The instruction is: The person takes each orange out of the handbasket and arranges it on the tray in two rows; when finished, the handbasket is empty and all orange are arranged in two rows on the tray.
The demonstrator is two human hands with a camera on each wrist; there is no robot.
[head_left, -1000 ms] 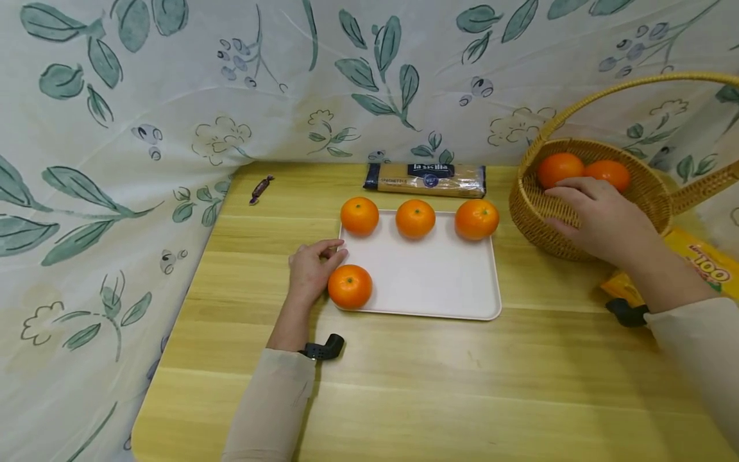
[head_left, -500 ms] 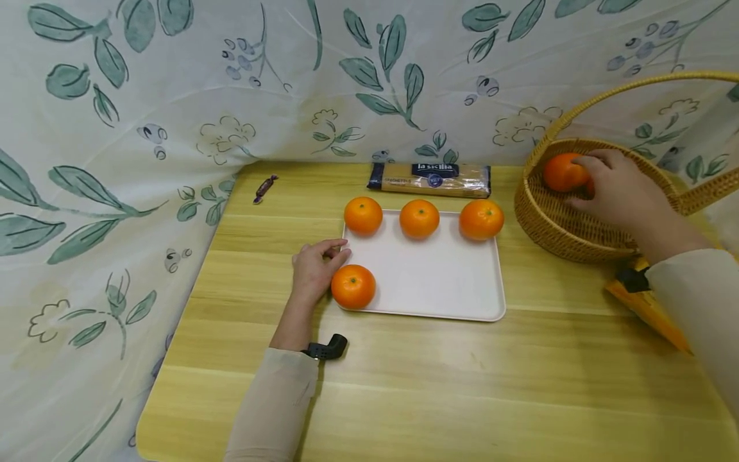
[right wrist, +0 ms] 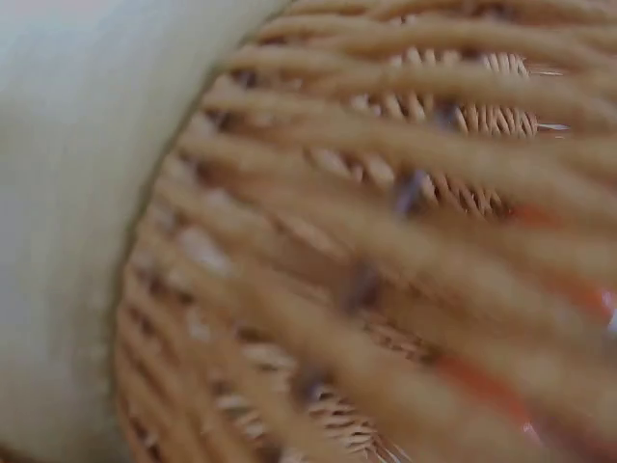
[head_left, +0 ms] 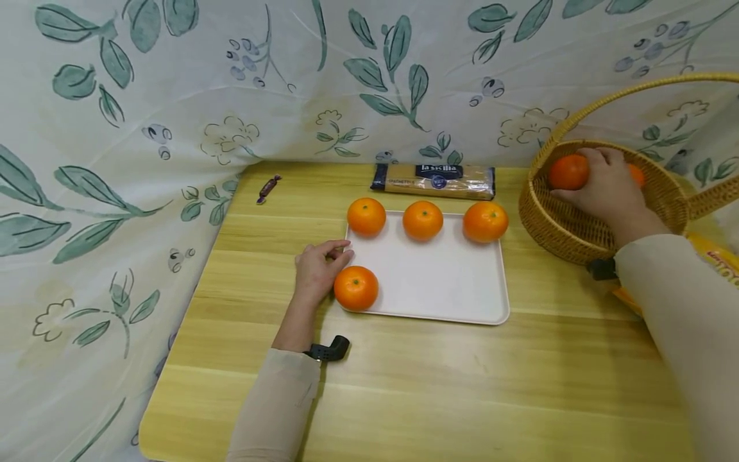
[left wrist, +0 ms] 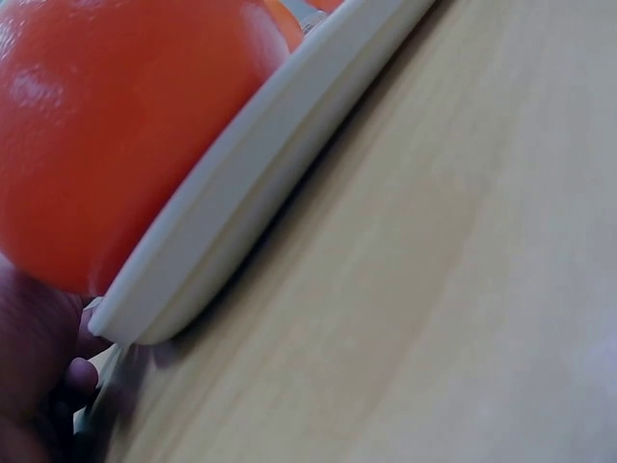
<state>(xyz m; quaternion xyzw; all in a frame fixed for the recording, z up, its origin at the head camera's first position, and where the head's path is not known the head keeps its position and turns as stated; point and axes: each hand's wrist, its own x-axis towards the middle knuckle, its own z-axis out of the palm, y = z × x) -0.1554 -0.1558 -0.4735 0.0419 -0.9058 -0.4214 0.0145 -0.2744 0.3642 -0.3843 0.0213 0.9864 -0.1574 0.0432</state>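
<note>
In the head view my left hand (head_left: 316,273) is at the left rim of a white rectangular tray (head_left: 433,282), thumb and index finger pinching the edge. Beside it an orange (head_left: 356,288) sits on the tray's near left corner; that orange (left wrist: 125,125) looms large in the left wrist view. Three more stand along the far rim: a left orange (head_left: 366,217), a middle orange (head_left: 423,221) and a right orange (head_left: 485,222). My right hand (head_left: 609,189) reaches into a wicker basket (head_left: 548,221) and grips an orange (head_left: 568,172). Another orange (head_left: 637,174) shows behind that hand, partly hidden.
A spaghetti packet (head_left: 435,181) lies behind the tray against the patterned cloth (head_left: 288,77). One wrapped candy (head_left: 269,189) is at the far left. Under my right forearm, a yellow packet (head_left: 716,256) is partly covered. The basket's tall handle (head_left: 629,90) arches over its opening.
My right hand has moved over the basket's oranges, first toward the right one, then left, and now has its fingers round the left orange. My left hand stays at the tray's rim.
</note>
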